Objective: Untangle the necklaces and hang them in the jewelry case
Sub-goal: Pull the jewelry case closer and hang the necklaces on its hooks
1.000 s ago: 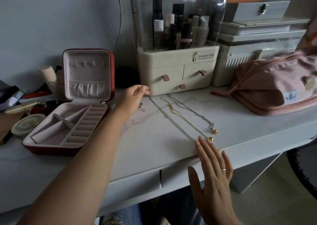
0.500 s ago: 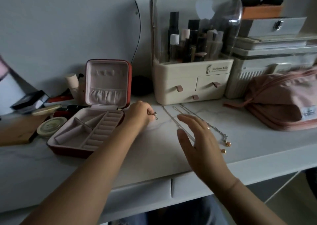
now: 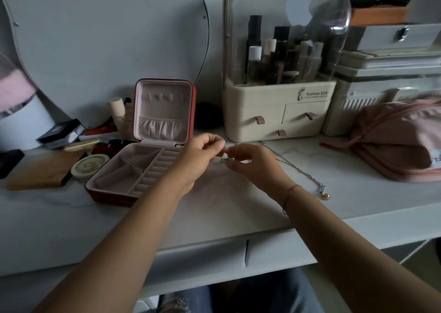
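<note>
Left hand [image 3: 198,162] and right hand [image 3: 255,169] both pinch a necklace [image 3: 223,160] beside the open case [image 3: 112,193]; a chain [image 3: 299,170] lies near.

Pinched item [image 3: 223,160] blurred, perhaps clasp. Necklace [image 3: 301,171] partly hidden behind right hand [image 3: 253,167]. Pink bag [image 3: 393,140] cut by edge.

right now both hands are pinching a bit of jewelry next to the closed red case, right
Not quite. In the head view the red case is open, with its lid standing upright. The rest holds: the left hand and right hand both pinch a bit of jewelry next to it.
</note>
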Available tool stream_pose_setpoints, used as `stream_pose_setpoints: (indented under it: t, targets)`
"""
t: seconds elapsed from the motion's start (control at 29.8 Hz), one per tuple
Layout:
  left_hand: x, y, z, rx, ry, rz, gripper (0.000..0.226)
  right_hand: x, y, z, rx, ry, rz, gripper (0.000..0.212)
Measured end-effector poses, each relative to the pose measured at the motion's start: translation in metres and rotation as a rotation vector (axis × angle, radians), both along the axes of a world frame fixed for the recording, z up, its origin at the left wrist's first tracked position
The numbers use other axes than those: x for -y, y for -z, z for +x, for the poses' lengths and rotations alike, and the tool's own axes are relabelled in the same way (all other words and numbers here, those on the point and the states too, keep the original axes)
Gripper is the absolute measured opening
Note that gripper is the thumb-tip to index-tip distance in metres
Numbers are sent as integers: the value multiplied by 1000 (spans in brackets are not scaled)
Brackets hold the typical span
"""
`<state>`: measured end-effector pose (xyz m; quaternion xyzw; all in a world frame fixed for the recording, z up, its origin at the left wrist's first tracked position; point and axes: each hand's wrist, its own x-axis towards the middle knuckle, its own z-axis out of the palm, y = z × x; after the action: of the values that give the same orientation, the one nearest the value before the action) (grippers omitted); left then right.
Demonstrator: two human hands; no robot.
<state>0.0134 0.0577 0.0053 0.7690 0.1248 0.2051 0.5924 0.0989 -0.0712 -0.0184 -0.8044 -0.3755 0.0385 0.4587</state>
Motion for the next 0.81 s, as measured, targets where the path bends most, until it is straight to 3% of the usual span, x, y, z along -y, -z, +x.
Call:
stream_pose_setpoints:
  t: [0.3,0.44,0.67,0.81]
  targets:
    - [-1,-57,-1,183,47,-313,10,-1,-4,-11,28,-2,-47,12]
    - [-11,-81,8,222,25,-333,10,5,2,-23,0,12,-53,4]
    - [-14,-98,22,232,-4,-377,14,14,8,-39,-189,-81,143,11]
    - [-13,-98,23,227,27,-391,12,3,6,-44,-326,-132,228,45]
